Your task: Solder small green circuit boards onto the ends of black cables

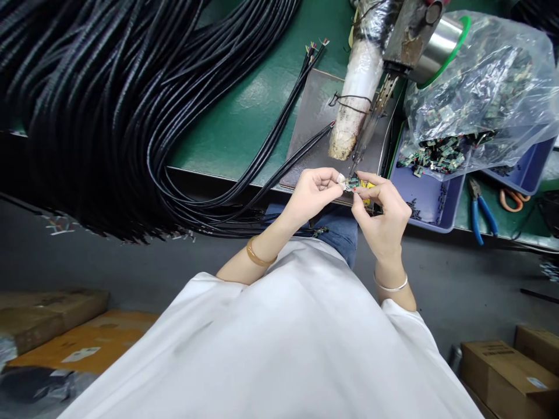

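Note:
A small green circuit board (351,184) with a red spot is pinched between my two hands at the bench's front edge. My left hand (318,189) is closed, thumb and fingertips at the board's left end. My right hand (383,203) is closed on its other side, with thumb and forefinger around the edges. Right above the board, a soldering iron (369,125) points down, its tip close to the board; contact cannot be made out. Fingertips partly hide the board. A few black cables (305,148) with stripped ends lie on a brown plate (315,107) behind my hands.
A big bundle of black cables (109,105) covers the left side. A wrapped tube (356,99) leans beside the iron, near a solder spool (439,49). At right are a purple tray (428,212), a plastic bag of boards (480,87), blue-handled pliers (480,209) and orange-handled scissors (513,199).

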Tool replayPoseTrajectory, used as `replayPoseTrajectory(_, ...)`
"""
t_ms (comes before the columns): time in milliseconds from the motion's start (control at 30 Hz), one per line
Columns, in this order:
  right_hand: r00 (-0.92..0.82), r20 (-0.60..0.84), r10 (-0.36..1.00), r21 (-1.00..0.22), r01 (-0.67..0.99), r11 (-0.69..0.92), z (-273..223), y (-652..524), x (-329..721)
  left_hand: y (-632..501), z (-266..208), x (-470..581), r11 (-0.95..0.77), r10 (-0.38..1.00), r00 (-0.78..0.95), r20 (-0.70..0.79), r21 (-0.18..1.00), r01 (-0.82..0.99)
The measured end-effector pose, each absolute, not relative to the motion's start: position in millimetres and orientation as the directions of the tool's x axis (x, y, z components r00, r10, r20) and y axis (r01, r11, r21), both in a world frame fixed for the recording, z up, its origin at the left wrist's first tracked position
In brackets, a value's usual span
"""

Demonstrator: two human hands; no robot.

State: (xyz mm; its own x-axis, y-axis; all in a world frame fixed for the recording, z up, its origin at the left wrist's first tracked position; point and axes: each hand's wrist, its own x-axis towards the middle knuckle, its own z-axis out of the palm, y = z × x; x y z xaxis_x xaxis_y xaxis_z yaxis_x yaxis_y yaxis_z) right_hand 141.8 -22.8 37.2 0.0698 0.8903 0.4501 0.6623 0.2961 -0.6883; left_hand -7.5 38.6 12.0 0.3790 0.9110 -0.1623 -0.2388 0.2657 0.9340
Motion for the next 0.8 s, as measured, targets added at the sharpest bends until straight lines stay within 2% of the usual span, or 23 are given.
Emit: replayPoseTrajectory(800, 0.059, 0.395, 0.917, -0.724, 0.634, 0.271, 43, -22, 146, 44, 22, -15, 0.279, 0.844, 0.511, -0.161, 0.947, -0.162)
